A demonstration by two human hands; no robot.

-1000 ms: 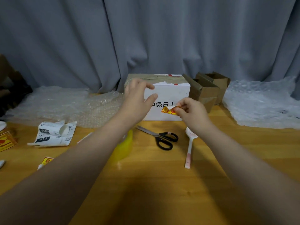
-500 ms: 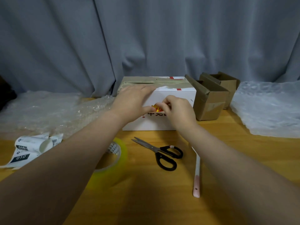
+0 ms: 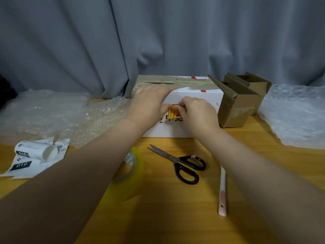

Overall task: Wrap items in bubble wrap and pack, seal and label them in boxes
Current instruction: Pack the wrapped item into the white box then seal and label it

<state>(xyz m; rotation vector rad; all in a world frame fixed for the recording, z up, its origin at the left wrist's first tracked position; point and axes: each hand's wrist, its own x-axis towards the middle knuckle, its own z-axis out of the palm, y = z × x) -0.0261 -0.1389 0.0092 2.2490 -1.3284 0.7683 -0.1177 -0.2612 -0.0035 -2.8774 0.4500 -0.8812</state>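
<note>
A white cardboard box (image 3: 202, 101) with brown tape across its top stands at the back middle of the wooden table. My left hand (image 3: 149, 103) lies over its top front edge, fingers spread flat on the lid, thumb down beside the sticker. My right hand (image 3: 197, 115) pinches a small yellow and red sticker (image 3: 172, 111) against the box's front face. The red print on that face is mostly hidden by both hands.
Black scissors (image 3: 182, 162), a yellowish tape roll (image 3: 130, 166) and a white and pink spoon (image 3: 222, 192) lie in front of the box. Two open brown boxes (image 3: 237, 106) stand at its right. Bubble wrap (image 3: 58, 113) spreads left and bubble wrap (image 3: 297, 117) right. Label sheets (image 3: 35, 155) lie far left.
My right hand brought the sticker from in front of the box onto its front face. My left hand came down onto the lid. The view moved closer to the box.
</note>
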